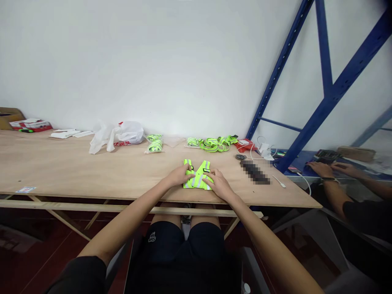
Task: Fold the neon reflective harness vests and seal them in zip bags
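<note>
A neon yellow reflective vest (198, 179) with silver stripes and black buckles lies folded on the wooden table in front of me. My left hand (180, 175) pinches its left side beside a buckle. On the opposite side, my right hand (218, 183) has its fingers closed on the right strap and lower edge. Two upper straps angle away from me, and parts of both sides are hidden under my fingers. Behind it lies a loose tangle of matching reflective straps (217, 145). Bagged neon bundles (154, 143) rest farther left, near the wall.
A white plastic bag (130, 132) and papers (65, 133) lie along the wall. To the right are a red item (245, 144), cables, a pixelated dark object (255, 172) and a blue metal frame (294, 149). Another person's hands (321, 168) rest at the adjoining blue table.
</note>
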`<action>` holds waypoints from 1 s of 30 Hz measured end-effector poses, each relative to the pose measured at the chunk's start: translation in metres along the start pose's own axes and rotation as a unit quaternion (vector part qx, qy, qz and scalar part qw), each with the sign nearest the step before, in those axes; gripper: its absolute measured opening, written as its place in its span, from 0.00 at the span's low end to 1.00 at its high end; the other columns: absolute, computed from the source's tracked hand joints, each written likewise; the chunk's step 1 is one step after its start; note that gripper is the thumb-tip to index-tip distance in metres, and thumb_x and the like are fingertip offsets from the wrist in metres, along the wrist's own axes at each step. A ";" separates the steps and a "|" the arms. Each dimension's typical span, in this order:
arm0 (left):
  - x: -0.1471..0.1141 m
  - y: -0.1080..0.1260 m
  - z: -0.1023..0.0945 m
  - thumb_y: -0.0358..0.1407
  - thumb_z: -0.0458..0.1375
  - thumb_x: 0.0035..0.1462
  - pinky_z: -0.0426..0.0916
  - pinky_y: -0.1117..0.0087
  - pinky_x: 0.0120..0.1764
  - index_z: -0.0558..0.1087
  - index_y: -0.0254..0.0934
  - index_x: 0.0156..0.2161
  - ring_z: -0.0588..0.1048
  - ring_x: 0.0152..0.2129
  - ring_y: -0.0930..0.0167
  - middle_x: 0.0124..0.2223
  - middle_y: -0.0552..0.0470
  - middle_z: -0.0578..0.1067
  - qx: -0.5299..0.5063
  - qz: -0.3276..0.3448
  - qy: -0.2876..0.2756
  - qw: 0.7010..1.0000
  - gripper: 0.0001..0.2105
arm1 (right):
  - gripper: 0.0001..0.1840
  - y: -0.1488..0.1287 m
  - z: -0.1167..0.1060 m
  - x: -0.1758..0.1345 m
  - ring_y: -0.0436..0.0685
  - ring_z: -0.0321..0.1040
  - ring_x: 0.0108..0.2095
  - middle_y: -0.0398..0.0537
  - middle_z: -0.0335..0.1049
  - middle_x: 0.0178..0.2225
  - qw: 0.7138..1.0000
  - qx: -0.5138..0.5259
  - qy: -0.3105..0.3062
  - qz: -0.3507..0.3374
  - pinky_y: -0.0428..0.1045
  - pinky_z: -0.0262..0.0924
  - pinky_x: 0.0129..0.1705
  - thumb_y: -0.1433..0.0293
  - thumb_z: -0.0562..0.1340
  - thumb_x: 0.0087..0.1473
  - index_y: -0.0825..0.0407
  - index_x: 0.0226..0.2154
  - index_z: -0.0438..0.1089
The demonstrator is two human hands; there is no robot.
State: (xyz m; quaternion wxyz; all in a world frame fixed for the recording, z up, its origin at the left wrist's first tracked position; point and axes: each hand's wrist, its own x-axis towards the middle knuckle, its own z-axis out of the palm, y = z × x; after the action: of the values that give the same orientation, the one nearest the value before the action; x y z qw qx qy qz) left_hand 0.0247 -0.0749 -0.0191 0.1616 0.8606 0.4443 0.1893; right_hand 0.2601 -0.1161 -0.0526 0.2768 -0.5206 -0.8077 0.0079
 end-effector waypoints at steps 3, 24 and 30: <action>-0.007 0.005 0.007 0.42 0.53 0.65 0.67 0.62 0.49 0.68 0.35 0.49 0.72 0.48 0.60 0.51 0.41 0.73 0.028 0.018 0.050 0.998 0.14 | 0.20 0.002 0.007 -0.002 0.66 0.63 0.60 0.60 0.66 0.60 0.999 -0.046 0.022 -0.017 0.64 0.61 0.60 0.62 0.55 0.66 0.51 0.54 0.73; -0.084 0.031 0.025 0.45 0.46 0.69 0.67 0.56 0.51 0.65 0.38 0.52 0.71 0.50 0.59 0.51 0.42 0.73 0.011 0.086 0.055 0.995 0.15 | 0.34 -0.029 -0.001 -0.062 0.69 0.70 0.55 0.64 0.70 0.56 0.995 -0.035 -0.008 -0.091 0.62 0.69 0.51 0.54 0.61 0.60 0.54 0.62 0.58; -0.082 0.032 0.029 0.42 0.43 0.70 0.68 0.54 0.51 0.65 0.36 0.51 0.72 0.50 0.58 0.51 0.40 0.73 0.022 0.081 0.068 0.994 0.15 | 0.32 -0.032 0.008 -0.055 0.69 0.74 0.49 0.62 0.74 0.49 0.990 -0.047 0.024 -0.132 0.61 0.72 0.46 0.50 0.61 0.59 0.53 0.58 0.63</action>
State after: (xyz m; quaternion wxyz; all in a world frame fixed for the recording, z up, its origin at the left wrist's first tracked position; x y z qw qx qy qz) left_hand 0.0176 -0.1633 -0.0449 0.0961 0.8825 0.3868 0.2498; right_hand 0.2466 -0.1749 -0.0741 0.2700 -0.4216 -0.8620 -0.0794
